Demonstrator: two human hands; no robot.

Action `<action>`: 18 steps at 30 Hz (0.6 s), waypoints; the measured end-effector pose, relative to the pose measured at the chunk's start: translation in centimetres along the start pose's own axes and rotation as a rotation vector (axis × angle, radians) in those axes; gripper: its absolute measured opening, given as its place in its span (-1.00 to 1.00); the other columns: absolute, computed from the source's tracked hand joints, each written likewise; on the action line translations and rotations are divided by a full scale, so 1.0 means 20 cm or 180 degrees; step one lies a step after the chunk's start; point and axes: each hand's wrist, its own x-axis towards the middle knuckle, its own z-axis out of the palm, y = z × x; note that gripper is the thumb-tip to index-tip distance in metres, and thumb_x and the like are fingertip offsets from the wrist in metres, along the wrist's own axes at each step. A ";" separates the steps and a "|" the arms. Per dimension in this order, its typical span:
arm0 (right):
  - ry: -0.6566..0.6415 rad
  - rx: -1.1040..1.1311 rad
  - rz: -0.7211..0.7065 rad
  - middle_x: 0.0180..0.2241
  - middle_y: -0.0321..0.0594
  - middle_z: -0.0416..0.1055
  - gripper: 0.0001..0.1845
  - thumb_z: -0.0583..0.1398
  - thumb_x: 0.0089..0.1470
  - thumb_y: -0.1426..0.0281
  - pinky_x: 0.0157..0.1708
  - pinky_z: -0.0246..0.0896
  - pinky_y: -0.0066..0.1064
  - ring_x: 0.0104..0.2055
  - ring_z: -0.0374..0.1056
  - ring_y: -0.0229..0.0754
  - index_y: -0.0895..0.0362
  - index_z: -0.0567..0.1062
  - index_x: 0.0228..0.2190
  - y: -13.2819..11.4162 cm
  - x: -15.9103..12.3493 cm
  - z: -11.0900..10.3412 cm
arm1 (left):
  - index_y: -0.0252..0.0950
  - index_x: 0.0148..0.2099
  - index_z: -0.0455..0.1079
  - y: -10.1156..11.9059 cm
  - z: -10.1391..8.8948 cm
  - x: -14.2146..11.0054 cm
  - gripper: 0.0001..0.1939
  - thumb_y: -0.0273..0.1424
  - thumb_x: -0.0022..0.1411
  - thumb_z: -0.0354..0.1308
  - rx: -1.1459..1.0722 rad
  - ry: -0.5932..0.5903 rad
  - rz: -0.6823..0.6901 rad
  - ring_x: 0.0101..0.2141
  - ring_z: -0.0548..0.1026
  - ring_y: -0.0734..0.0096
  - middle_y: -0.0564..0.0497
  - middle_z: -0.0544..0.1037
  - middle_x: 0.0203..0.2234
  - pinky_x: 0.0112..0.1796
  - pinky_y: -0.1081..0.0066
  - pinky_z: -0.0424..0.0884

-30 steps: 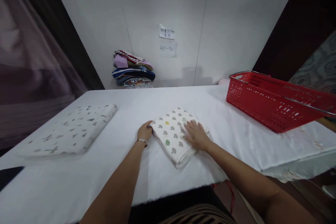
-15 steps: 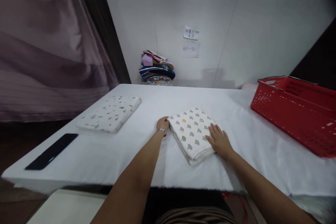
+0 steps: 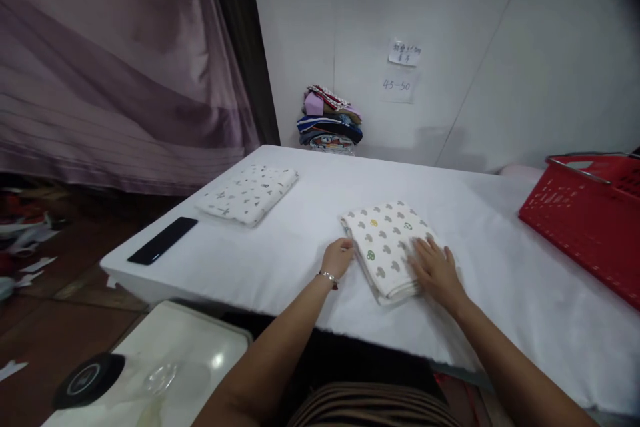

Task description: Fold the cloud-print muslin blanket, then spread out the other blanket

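A folded white cloth [image 3: 390,247] with grey mushroom prints and a few yellow and green ones lies in front of me on the white-covered table. At its left edge is my left hand [image 3: 339,257], a bracelet on the wrist, fingers curled together against the side of the layers. My right hand [image 3: 437,273] rests flat over the cloth's right side, fingers spread. Farther left lies a second folded cloth [image 3: 250,193], white with small dark prints, out of reach of both hands.
A black phone-like slab [image 3: 163,240] lies near the table's left edge. A red plastic basket [image 3: 585,213] with a metal handle stands at right. Folded fabrics [image 3: 330,120] are stacked against the back wall. Below left is a pale lid-like surface [image 3: 200,340] with a black round object [image 3: 90,380].
My left hand has slid from the cloth's upper left corner down its left edge, nearer to me. My right hand stays on the right side. The view has turned left.
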 end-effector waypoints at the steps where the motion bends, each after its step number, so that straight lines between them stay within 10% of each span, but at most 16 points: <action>1: 0.0102 0.0227 -0.0252 0.08 -0.10 0.25 -0.53 -0.05 0.15 0.20 0.15 -0.24 0.03 0.20 -0.02 -0.02 0.11 0.31 0.02 -0.04 -0.03 0.00 | -0.31 -0.22 0.40 0.00 0.01 -0.05 -0.84 -0.50 0.10 0.09 -0.0128 -0.0125 -0.0060 -0.51 0.47 0.57 0.02 0.53 -0.33 -0.45 0.55 0.36; 6: 0.0558 0.1089 -0.1244 -0.14 -0.17 0.44 -0.70 0.06 0.12 0.40 0.02 0.12 -0.05 0.02 0.26 -0.07 0.05 0.40 -0.10 -0.18 -0.16 0.01 | -0.33 -0.32 0.39 0.01 0.04 -0.26 -0.91 -0.48 0.07 0.10 -0.0584 -0.0703 -0.0201 -0.60 0.42 0.60 0.09 0.48 -0.53 -0.53 0.57 0.30; 18: 0.0690 0.0949 -0.1125 -0.14 -0.14 0.41 -0.70 0.11 0.10 0.49 -0.06 0.23 -0.09 -0.01 0.25 -0.08 0.07 0.40 -0.10 -0.12 -0.24 -0.02 | -0.25 -0.29 0.37 0.09 0.09 -0.48 -0.92 -0.39 0.12 0.11 0.0520 -0.0488 0.1482 -0.39 0.38 0.51 0.08 0.42 -0.39 -0.33 0.50 0.30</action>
